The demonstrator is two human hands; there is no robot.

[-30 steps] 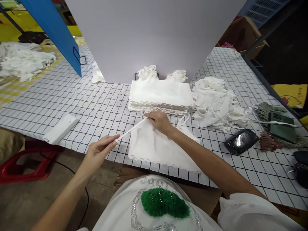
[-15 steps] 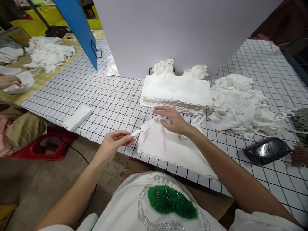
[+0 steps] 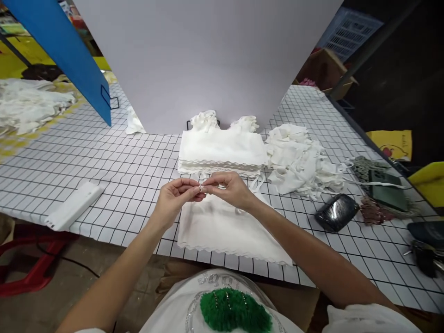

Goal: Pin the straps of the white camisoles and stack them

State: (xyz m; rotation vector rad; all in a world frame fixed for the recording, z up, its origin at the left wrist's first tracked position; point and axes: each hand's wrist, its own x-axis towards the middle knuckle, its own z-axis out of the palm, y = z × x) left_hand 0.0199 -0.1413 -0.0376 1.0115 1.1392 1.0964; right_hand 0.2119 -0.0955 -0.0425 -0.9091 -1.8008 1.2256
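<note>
Silver stones spell a word across the white shirt (image 3: 173,300) of the person at work, but from where I stand the letters are bent and cut up by folds, and I can't read them. Below them sits a fluffy green patch (image 3: 236,310). Off to the right, a yellow pouch (image 3: 390,144) bears a small line of lettering beside a red printed shape; it's too small to make out.

White cloth with a black grid covers the table (image 3: 128,185). On it, near the front edge, lies a white garment (image 3: 232,231), flat, its wavy hem towards the person. Above its top end, the left hand (image 3: 177,196) and right hand (image 3: 229,188) meet fingertip to fingertip, both narrowed to a pinch on a tiny white bit (image 3: 200,188) between them; its exact shape I can't tell.

Just beyond the hands sits a stack of folded white pieces (image 3: 222,147), and right beside that, a loose white heap (image 3: 301,159). Farther right are a shiny black packet (image 3: 336,212) and a dark green flat case (image 3: 388,190). A white oblong device (image 3: 74,206) lies well to the left.

Behind the stack a big pale panel (image 3: 208,64) stands upright, with a blue panel (image 3: 62,55) leaning to its left. A red stool (image 3: 31,266) is on the floor at the left, and a cardboard box (image 3: 322,71) and a blue crate (image 3: 354,32) fill the far right.
</note>
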